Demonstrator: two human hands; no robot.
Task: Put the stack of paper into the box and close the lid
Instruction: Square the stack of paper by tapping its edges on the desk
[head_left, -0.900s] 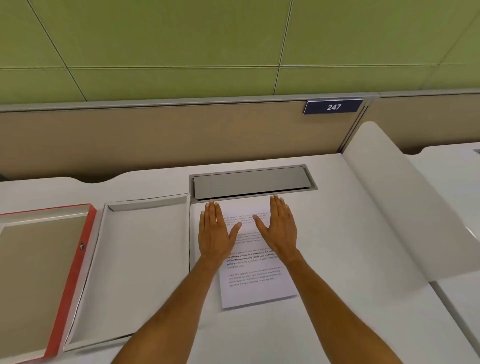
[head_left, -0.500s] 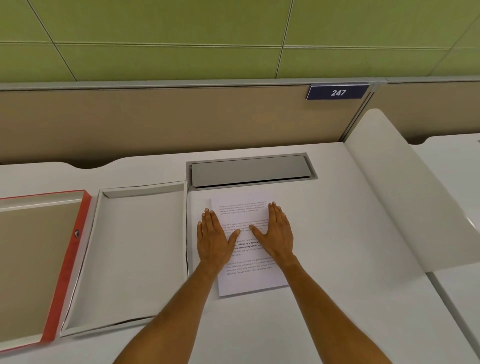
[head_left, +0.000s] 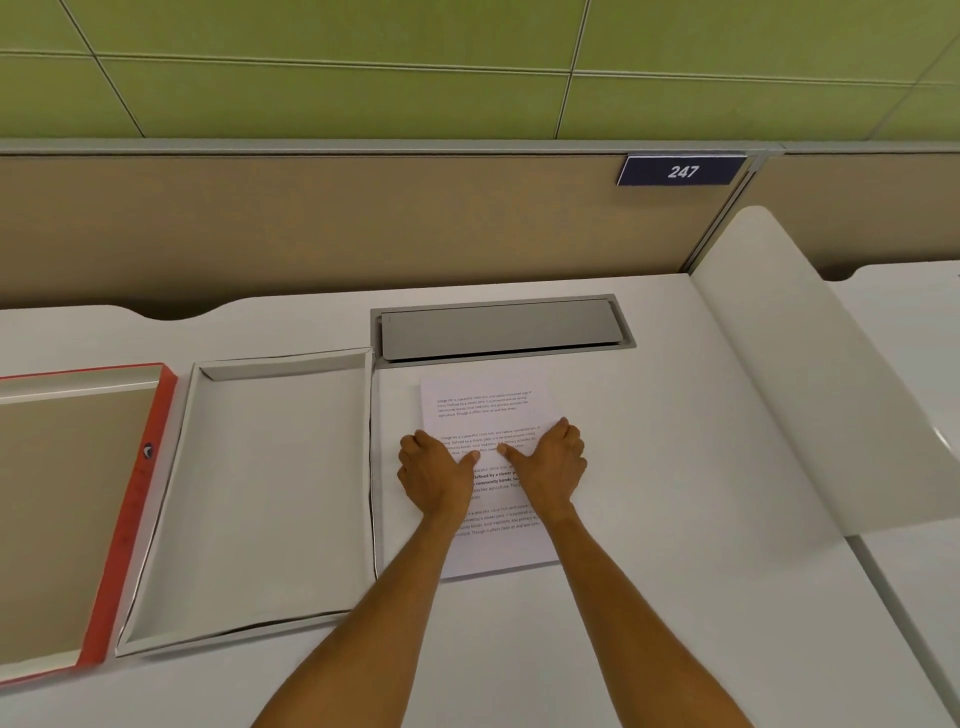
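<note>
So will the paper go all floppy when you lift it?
Probably a little: the stack of paper looks thin, so its ends may sag. The left hand and right hand hold opposite sides, which should steady it. Loose sheets might slide.

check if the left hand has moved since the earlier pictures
Yes: the left hand has slid back toward the person, away from the grey metal desk hatch.

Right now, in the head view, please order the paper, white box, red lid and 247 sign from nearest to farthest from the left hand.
From the left hand:
1. paper: under it, touching.
2. white box: just left.
3. red lid: farther left, beyond the box.
4. 247 sign: far back and right.
</note>
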